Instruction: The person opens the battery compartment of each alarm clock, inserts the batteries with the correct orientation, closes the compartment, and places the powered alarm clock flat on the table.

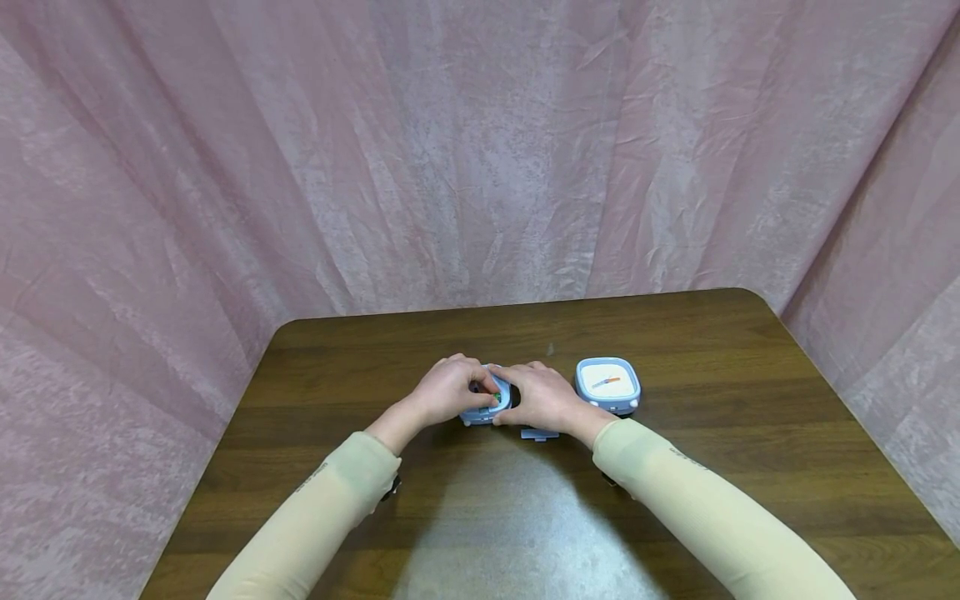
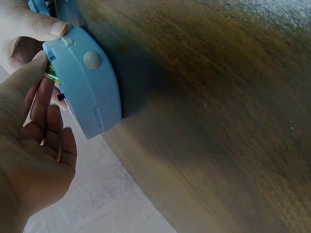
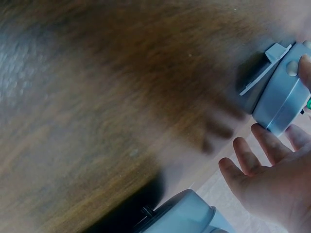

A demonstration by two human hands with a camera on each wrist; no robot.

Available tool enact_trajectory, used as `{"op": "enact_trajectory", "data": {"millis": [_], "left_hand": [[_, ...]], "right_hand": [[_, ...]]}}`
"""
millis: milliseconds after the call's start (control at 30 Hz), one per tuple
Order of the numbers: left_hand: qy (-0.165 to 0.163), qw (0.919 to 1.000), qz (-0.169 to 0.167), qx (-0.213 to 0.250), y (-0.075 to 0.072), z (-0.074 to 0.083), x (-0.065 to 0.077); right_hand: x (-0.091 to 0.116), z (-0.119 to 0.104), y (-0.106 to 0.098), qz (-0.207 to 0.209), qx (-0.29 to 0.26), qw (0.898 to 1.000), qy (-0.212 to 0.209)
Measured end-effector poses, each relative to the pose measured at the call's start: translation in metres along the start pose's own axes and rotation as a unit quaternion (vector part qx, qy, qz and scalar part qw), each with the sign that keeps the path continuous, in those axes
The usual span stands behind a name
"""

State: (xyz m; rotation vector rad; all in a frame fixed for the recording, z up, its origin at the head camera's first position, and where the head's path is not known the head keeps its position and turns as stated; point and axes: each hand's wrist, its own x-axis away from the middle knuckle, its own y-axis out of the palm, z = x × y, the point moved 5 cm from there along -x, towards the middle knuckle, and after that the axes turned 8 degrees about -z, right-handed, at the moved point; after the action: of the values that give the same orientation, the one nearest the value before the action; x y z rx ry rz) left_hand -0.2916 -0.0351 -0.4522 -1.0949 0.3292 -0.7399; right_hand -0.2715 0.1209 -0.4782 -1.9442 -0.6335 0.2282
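A light-blue clock point(image 1: 476, 419) lies back up on the table between my hands, small rounded feet point(image 2: 92, 60) showing on its side. My left hand point(image 1: 448, 389) pinches a small green-and-gold battery point(image 2: 51, 73) between thumb and fingertips, at the opening in the clock's back. From the other side, my right hand point(image 1: 546, 400) grips the clock's body, thumb on the near edge and fingers at the far edge. Fingers partly hide the opening. Just nearer than the right hand lies a light-blue battery cover point(image 1: 539, 434), close beside the clock in the right wrist view.
A second light-blue clock point(image 1: 608, 383), white face up with an orange hand, sits right of my right hand. The brown wooden table point(image 1: 360, 358) ends at a pink curtain point(image 1: 480, 167) behind. Both sleeved forearms reach in over the near side.
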Motion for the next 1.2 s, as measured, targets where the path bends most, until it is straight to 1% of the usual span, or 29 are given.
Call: {"op": "enact_trajectory", "data": {"millis": [400, 600, 800, 933, 1100, 1200], "left_hand": [[0.022, 0.9992, 0.003, -0.034, 0.0, 0.003, 0.003], [0.032, 0.9989, 0.002, -0.034, -0.001, 0.004, 0.006], [0.042, 0.9984, 0.003, -0.039, -0.001, 0.0, 0.009], [0.057, 0.9972, 0.01, -0.047, -0.002, -0.001, 0.012], [0.089, 0.9922, 0.022, -0.085, -0.002, -0.001, 0.016], [0.105, 0.9894, 0.027, -0.097, -0.001, -0.004, 0.019]], "right_hand": [[0.001, 0.0, 0.0, -0.005, -0.004, 1.0, 0.0], [0.001, 0.0, 0.001, -0.006, -0.001, 1.0, 0.001], [0.0, 0.001, 0.001, -0.007, -0.002, 1.0, 0.003], [0.0, 0.001, 0.001, -0.008, -0.002, 1.0, 0.004], [0.0, 0.002, 0.001, -0.01, -0.003, 1.0, 0.006], [0.0, 0.001, 0.002, -0.009, -0.002, 1.0, 0.007]]}}
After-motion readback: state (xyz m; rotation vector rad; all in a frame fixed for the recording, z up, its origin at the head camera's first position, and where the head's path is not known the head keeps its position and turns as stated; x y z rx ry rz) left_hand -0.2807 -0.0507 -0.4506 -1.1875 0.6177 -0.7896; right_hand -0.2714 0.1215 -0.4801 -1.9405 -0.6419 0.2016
